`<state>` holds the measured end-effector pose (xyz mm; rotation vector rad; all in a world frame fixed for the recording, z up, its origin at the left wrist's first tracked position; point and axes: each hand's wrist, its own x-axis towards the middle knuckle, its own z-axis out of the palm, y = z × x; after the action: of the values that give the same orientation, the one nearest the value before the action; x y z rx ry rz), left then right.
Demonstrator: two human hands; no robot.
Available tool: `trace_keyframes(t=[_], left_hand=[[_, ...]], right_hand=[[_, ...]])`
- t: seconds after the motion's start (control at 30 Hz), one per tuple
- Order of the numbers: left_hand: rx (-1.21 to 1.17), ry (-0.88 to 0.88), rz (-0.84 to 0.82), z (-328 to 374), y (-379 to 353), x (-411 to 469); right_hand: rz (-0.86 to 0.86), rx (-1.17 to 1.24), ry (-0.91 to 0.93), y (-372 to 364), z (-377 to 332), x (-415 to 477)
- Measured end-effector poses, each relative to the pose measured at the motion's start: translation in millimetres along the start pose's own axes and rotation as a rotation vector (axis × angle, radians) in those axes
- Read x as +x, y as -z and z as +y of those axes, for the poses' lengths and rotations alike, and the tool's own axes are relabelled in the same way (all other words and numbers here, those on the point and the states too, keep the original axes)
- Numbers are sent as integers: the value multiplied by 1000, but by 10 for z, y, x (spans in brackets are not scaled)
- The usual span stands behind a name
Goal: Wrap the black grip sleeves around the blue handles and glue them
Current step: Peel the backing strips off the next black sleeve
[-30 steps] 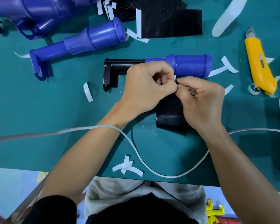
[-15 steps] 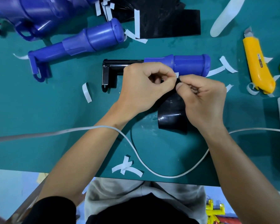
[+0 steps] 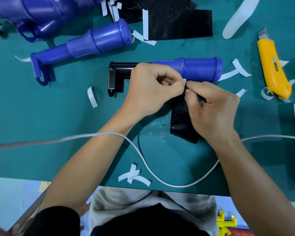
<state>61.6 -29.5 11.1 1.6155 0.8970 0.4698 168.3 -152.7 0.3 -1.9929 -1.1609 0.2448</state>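
**Q:** Step in hand?

**A:** Prep, by my reading: wrap not yet begun. I am working the top edge of one sleeve (image 3: 180, 123), and no part of it lies round the handle (image 3: 199, 68) yet.

**Q:** Grip state?

**A:** Both hands have the fingers curled tight. My right hand (image 3: 211, 109) pinches the sleeve's top edge between thumb and forefinger. My left hand (image 3: 150, 89) meets it fingertip to fingertip, nipping a small white tab there. I take this for the backing strip (image 3: 184, 80) of the adhesive. How far it has lifted I cannot tell, as my fingers cover the seam.

**Q:** Sleeve position?

**A:** Just on my side of the handle. Its top edge is close under the handle's waist and the rest hangs toward me, partly under my right palm. The handle lies flat, fat end to the right, black bracket to the left.

**Q:** Next move needs?

**A:** A clean peel along the full edge without creasing the sleeve. Then square that edge to the handle's narrow section before pressing down. Risk: the tacky edge folding onto itself.

**Q:** Other items?

**A:** Spare sleeves (image 3: 177, 23) lie beyond the handle, the knife (image 3: 272, 68) to its right and peeled scraps (image 3: 235, 72) about it.
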Motion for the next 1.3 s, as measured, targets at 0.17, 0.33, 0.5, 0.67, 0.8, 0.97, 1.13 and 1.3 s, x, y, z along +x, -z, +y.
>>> trace_keyframes(t=[0.17, 0.33, 0.5, 0.67, 0.8, 0.97, 1.13, 1.3], left_hand=[[-40, 23, -16, -8, -1, 9], [-52, -12, -70, -29, 14, 10], [26, -38, -60, -33, -35, -24], [38, -56, -24, -38, -41, -28], [29, -58, 7, -37, -18, -24], [131, -108, 33, -33, -22, -55], [243, -171, 78, -18, -58, -90], [285, -222, 77, -33, -67, -85]], right_hand=[[-12, 132, -65, 7, -8, -4], [-20, 402, -186, 52, 0, 78], [-17, 415, -202, 53, 43, 94], [-11, 459, -232, 53, 54, 115], [-7, 495, -287, 69, 64, 139], [11, 433, -264, 70, 34, 130], [53, 258, -164, 27, 20, 45], [46, 251, -126, 3, 34, 13]])
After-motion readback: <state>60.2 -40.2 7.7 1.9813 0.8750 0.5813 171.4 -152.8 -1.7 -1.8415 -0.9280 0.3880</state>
